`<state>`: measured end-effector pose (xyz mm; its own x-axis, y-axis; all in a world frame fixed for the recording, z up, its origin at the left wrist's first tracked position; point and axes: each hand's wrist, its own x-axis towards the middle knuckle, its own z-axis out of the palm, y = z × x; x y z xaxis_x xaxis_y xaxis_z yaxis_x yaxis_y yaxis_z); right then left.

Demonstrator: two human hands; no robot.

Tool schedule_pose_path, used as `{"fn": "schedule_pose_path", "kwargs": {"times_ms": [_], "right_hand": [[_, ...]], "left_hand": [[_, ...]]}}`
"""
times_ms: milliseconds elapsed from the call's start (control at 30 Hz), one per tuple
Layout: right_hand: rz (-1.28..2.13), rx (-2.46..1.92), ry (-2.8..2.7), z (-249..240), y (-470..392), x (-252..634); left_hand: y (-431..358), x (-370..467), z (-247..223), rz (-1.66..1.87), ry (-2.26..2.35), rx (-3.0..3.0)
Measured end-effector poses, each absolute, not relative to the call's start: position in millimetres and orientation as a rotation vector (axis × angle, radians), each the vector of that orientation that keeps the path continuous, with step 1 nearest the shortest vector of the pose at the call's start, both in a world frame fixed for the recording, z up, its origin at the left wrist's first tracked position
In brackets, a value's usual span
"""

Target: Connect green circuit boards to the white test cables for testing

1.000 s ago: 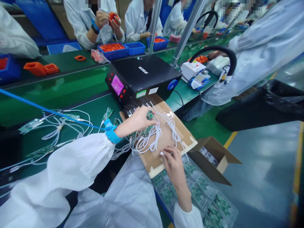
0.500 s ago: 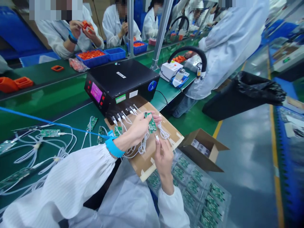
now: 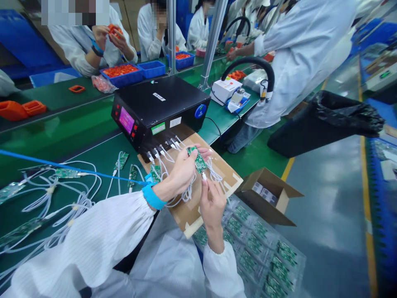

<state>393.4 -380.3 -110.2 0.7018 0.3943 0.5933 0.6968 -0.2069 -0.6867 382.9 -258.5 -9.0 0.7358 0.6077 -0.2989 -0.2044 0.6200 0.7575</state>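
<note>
Over the brown cardboard sheet (image 3: 228, 174), my left hand (image 3: 183, 167) grips a green circuit board (image 3: 197, 160) between thumb and fingers. A blue wrist strap (image 3: 152, 197) circles that wrist. My right hand (image 3: 213, 203) pinches the white plug of a USB cable (image 3: 204, 176) at the board's lower end. Plug and board meet or nearly meet; whether it is seated I cannot tell. Behind my hands stands a black tester box (image 3: 161, 103) with a pink screen, and several white cables run from its side. Another green board (image 3: 155, 171) lies left of my left wrist.
More wired boards (image 3: 66, 173) and coiled white cables lie on the green table at left. A clear tray (image 3: 248, 236) of several boards sits low at right, near an open carton (image 3: 266, 194) and a black bin (image 3: 310, 124). Co-workers in white coats work across the line.
My right hand has brought the cable plug up to the lower end of the board. My left hand keeps hold of the board. A standing person's arm at the back has stretched out to the left.
</note>
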Motion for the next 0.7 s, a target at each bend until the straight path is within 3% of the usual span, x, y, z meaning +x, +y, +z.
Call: {"fn": "schedule_pose_path", "kwargs": {"times_ms": [700], "right_hand": [[-0.344,-1.835,-0.892,-117,-379,394]], "left_hand": [[-269,381,-38,0.592,0.496,0.959]]}}
